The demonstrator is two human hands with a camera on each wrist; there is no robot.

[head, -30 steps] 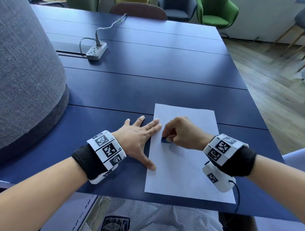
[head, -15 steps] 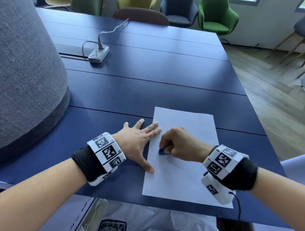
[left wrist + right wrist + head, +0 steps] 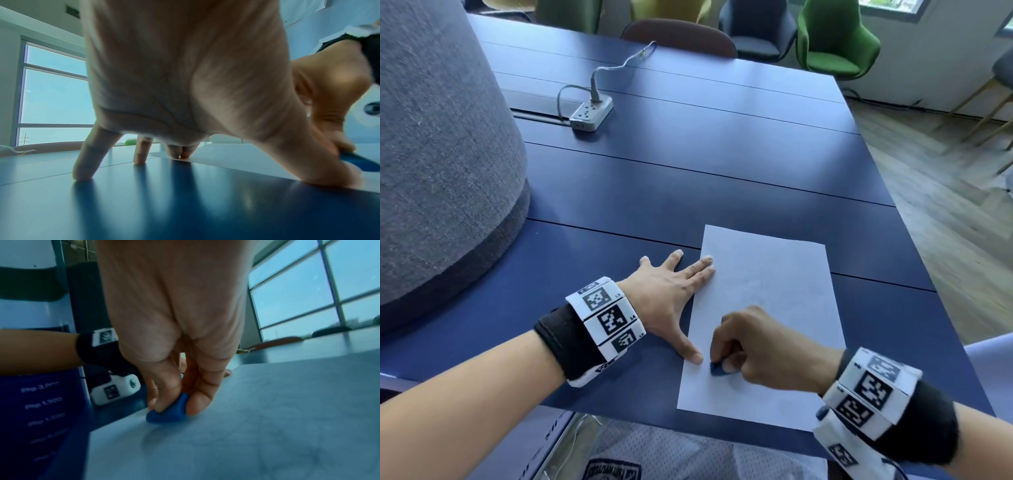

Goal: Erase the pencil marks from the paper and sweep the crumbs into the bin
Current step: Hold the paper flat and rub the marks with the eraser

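A white sheet of paper [image 3: 774,294] lies on the dark blue table [image 3: 688,164] near its front edge. My left hand [image 3: 674,294] lies flat and spread at the sheet's left edge, two fingertips and the thumb pressing on the paper. My right hand [image 3: 753,346] pinches a small blue eraser [image 3: 717,369] between thumb and fingers and holds it down on the paper's lower left part, right beside the left thumb. The eraser [image 3: 166,412] shows clearly in the right wrist view, and its tip [image 3: 363,162] in the left wrist view. Faint grey smudges mark the paper. No bin is in view.
A large grey fabric-covered rounded object [image 3: 438,147] stands on the table's left. A white power strip [image 3: 590,113] with a cable lies at the far middle. Chairs [image 3: 835,37] stand behind the table, wooden floor on the right.
My right hand has slid the eraser down the paper toward me, from beside the left fingertips to beside the left thumb. The left hand stays pressed at the paper's edge.
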